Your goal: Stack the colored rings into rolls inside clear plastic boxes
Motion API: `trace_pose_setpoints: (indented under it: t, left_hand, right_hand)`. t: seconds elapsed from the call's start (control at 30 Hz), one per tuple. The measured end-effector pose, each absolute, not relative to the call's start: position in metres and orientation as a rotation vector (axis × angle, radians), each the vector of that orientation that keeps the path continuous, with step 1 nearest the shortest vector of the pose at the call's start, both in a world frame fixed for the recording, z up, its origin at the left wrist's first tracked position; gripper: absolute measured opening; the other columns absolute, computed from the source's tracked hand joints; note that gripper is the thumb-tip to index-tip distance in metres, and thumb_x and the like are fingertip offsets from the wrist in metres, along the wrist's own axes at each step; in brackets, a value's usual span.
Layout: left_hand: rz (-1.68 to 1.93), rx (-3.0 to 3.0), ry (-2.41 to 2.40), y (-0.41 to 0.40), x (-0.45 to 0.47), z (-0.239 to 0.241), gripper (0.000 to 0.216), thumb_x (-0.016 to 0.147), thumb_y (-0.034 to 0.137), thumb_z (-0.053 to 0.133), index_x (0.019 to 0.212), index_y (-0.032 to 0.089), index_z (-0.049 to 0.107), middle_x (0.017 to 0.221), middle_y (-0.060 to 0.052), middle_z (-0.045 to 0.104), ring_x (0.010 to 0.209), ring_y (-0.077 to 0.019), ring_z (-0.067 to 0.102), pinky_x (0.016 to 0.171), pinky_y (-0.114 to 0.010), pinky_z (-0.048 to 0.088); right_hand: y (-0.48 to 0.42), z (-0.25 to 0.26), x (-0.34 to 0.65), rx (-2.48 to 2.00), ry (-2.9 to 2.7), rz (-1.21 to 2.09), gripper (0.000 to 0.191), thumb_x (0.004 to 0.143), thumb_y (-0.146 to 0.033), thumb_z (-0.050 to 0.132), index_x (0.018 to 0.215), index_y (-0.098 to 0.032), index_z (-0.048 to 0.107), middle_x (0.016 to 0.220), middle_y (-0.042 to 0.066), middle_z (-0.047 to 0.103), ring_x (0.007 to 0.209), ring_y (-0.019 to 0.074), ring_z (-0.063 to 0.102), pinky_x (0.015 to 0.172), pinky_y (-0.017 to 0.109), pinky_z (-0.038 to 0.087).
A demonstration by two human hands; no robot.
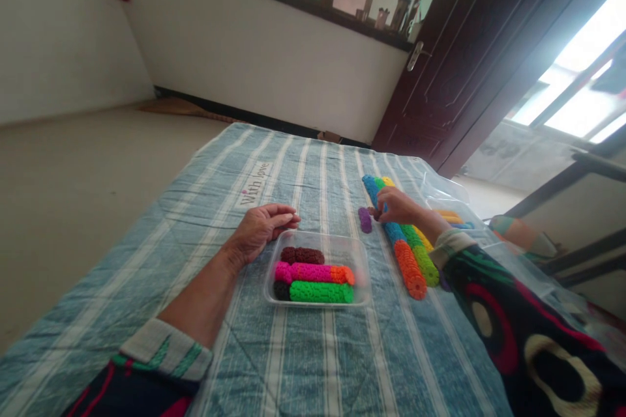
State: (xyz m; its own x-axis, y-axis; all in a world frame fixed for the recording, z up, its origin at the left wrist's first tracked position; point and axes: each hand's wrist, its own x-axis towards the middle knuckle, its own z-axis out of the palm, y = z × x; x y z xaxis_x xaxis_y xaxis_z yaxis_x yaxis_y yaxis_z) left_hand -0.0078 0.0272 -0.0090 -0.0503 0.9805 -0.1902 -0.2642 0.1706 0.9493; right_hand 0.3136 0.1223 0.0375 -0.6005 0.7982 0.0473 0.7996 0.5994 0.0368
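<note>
My left hand (261,228) rests on the striped blue cloth (313,352), fingers loosely curled and touching the far left corner of a clear plastic tray (359,260); nothing shows in it. The tray holds stacked rolls of toothed discs: a dark brown roll (303,255), a pink-and-orange roll (313,272) and a green roll (320,292). My right hand (398,205) pinches a small dark brown piece (375,213) beside a short purple stack (364,219). Long blue-orange (408,267) and green-yellow (424,260) rolls lie under that hand.
A clear plastic bag (489,234) with more coloured pieces lies at the table's right edge. A dark wooden door (460,71) stands behind it, a window ledge with small bottles (396,13) runs along the back wall. Bare floor (63,176) lies to the left.
</note>
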Motion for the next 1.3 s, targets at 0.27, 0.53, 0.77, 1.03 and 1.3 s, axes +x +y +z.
trace_pose_setpoints:
  t: [0.27,0.53,0.77,1.03,1.3]
  left_hand:
    - [1.247,0.858,1.127,0.028,-0.007,-0.013,0.017,0.068,0.013,0.075,0.084,0.011,0.069,0.078,-0.009,0.075,0.068,-0.0149,0.069,0.06,-0.021,0.054]
    - [1.261,0.855,1.113,0.027,-0.006,-0.013,0.015,0.07,0.012,0.073,0.085,0.012,0.069,0.077,-0.008,0.074,0.068,-0.0145,0.069,0.061,-0.022,0.054]
    - [1.245,0.852,1.113,0.027,-0.006,-0.013,0.012,0.073,0.01,0.069,0.084,0.013,0.069,0.075,-0.007,0.074,0.068,-0.0141,0.069,0.06,-0.02,0.053]
    - [1.239,0.85,1.11,0.027,-0.006,-0.012,0.013,0.072,0.011,0.072,0.084,0.013,0.069,0.076,-0.007,0.074,0.068,-0.014,0.069,0.06,-0.02,0.053]
    - [1.235,0.84,1.135,0.027,-0.005,-0.01,0.009,0.076,0.008,0.066,0.083,0.013,0.069,0.075,-0.007,0.074,0.067,-0.0128,0.069,0.06,-0.019,0.053]
  right_hand:
    - [0.056,0.088,0.268,-0.785,-2.917,0.014,0.009,0.074,-0.024,0.075,0.075,-0.02,0.067,0.128,0.008,0.056,0.13,0.0288,0.041,0.101,0.046,0.038]
    - [0.02,0.071,0.206,-0.426,-3.188,-0.274,0.007,0.084,-0.019,0.067,0.08,-0.018,0.071,0.119,0.012,0.059,0.131,0.0336,0.038,0.095,0.047,0.042]
    - [0.028,0.057,0.198,-0.36,-3.248,-0.409,0.016,0.091,-0.024,0.059,0.084,-0.019,0.072,0.123,0.012,0.055,0.124,0.0296,0.04,0.091,0.042,0.042]
    - [0.032,0.056,0.196,-0.268,-3.183,-0.36,0.015,0.094,-0.023,0.054,0.091,-0.019,0.069,0.122,0.012,0.055,0.118,0.0261,0.042,0.086,0.039,0.044]
    - [0.034,0.044,0.208,-0.382,-3.117,-0.404,0.012,0.093,-0.016,0.053,0.086,-0.014,0.063,0.115,0.013,0.057,0.113,0.0245,0.047,0.084,0.037,0.048]
